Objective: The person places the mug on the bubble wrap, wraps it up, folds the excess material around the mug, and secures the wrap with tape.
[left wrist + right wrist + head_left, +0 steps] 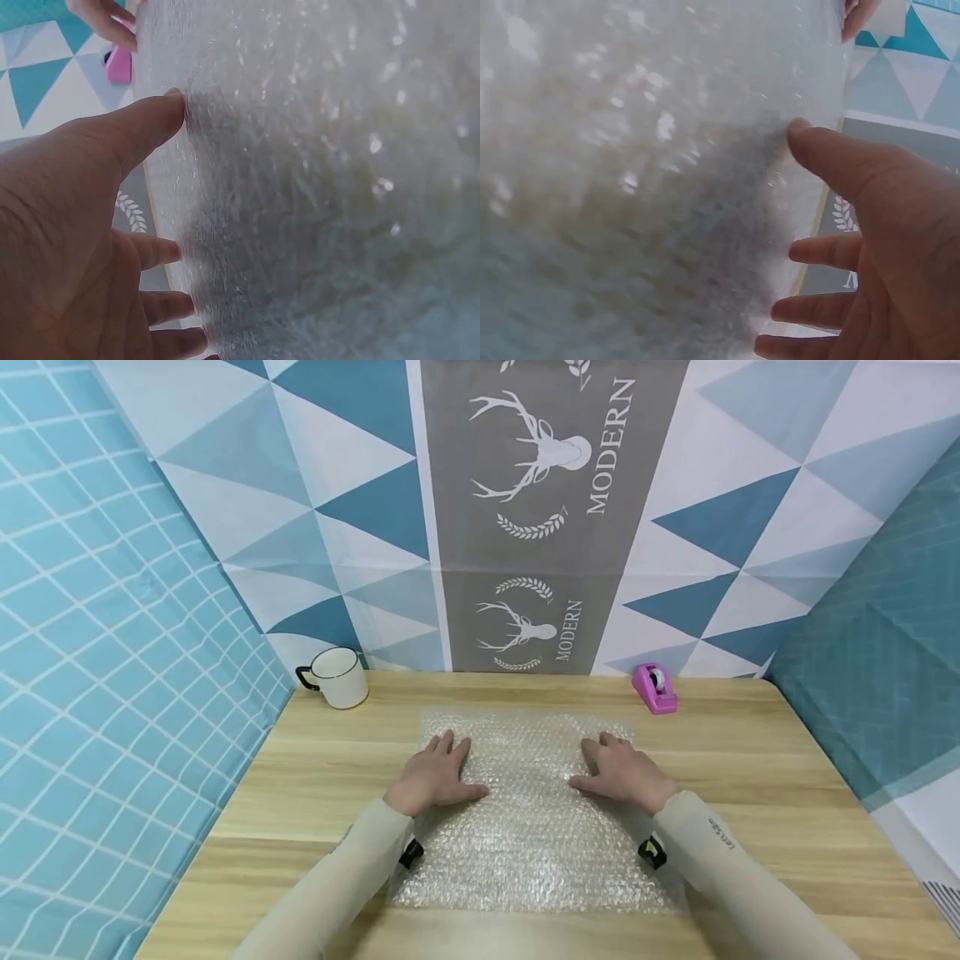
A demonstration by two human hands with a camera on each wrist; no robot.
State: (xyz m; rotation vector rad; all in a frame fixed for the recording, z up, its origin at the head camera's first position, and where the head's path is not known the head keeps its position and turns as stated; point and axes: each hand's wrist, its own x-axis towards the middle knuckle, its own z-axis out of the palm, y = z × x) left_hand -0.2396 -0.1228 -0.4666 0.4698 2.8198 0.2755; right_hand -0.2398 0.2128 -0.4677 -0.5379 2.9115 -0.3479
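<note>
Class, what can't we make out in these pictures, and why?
White mug with black handle: inside bottom hidden by its wall, head view.
Beige left sleeve: lettering curves out of sight, head view.
Clear plastic bubble wrap: individual bubbles blurred, left wrist view.
Right hand: little finger cut off by lower edge, right wrist view.

MODERN (611,446) twice on backdrop (480,547), unclear sleeve lettering (722,833)
</note>
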